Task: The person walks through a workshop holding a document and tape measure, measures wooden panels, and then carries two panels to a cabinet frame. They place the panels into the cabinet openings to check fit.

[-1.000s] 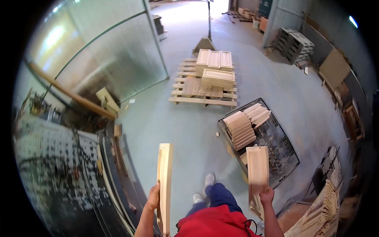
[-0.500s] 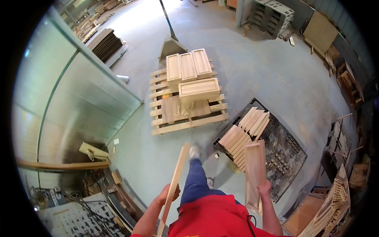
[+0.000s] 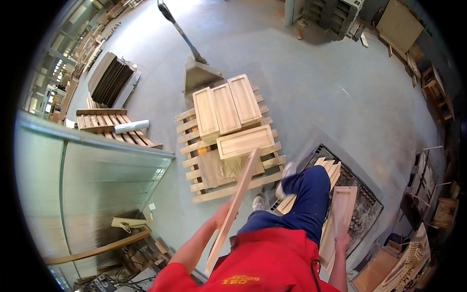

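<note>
Head view, only one. Left hand [image 3: 223, 214] closed around a narrow wooden piece [image 3: 240, 192], seen edge-on and tilted, top end leaning right. Its top overlaps the pallet load in view; contact there, cannot tell. Right hand [image 3: 343, 242] grips a framed wooden panel [image 3: 337, 219] by its right long edge, near the lower part; panel hangs beside the right thigh, recessed face showing. Fingers partly hidden behind the wood on both sides.

Person wears a red top [image 3: 262, 258] with yellow print, and blue trousers [image 3: 309, 191]; one knee bent, one shoe blurred.

Ahead: slatted wooden pallet [image 3: 209, 196]. On it, three panel stacks [image 3: 225, 108] side by side, one crosswise stack [image 3: 245, 141] in front of them, and a flat board [image 3: 209, 171] at the near end. Pallet jack [image 3: 201, 73] at the far side, handle pointing up-left.

Right of that: black plastic pallet [image 3: 362, 210], dusty, with wood strips [image 3: 331, 170] on it, partly covered by the leg. Left: translucent partition [image 3: 109, 190]; beyond it another wooden pallet [image 3: 104, 113], a pale roll [image 3: 132, 126] and a stack of dark sheets [image 3: 111, 80]. Far right: stacked grey pallets [image 3: 333, 17], brown board [image 3: 400, 27] leaning by the wall. Lower right: pile of wood offcuts [image 3: 407, 263], too cluttered to sort.
</note>
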A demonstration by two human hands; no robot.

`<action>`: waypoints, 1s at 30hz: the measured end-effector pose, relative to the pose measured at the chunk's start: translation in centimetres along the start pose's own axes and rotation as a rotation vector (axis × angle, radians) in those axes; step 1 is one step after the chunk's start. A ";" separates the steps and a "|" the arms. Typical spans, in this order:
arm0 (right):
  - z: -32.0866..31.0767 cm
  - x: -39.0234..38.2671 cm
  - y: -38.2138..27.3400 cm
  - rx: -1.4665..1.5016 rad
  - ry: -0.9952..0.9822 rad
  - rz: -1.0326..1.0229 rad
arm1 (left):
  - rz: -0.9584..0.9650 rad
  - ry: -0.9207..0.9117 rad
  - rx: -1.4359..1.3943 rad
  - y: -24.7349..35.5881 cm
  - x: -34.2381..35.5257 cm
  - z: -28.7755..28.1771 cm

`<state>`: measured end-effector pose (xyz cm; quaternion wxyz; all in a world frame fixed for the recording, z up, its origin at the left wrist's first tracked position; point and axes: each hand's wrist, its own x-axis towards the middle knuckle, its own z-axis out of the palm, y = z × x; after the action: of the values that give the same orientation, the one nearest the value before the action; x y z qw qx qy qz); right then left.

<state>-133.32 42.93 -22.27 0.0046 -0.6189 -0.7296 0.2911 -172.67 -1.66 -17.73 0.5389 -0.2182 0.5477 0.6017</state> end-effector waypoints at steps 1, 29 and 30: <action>0.5 1.6 -0.7 -0.068 -0.008 0.048 | 0.001 0.010 0.017 2.5 2.4 0.6; 15.0 75.4 -76.5 -0.339 -0.213 -0.189 | 0.133 0.268 -0.053 76.6 49.0 8.4; 16.0 76.3 -80.1 -0.516 -0.189 -0.226 | 0.192 0.351 0.015 80.1 49.8 7.3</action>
<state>-229.18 100.15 -28.05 -0.1884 -0.4846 -0.8409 0.1502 -257.47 39.78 -24.00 0.3770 -0.2627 0.6561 0.5987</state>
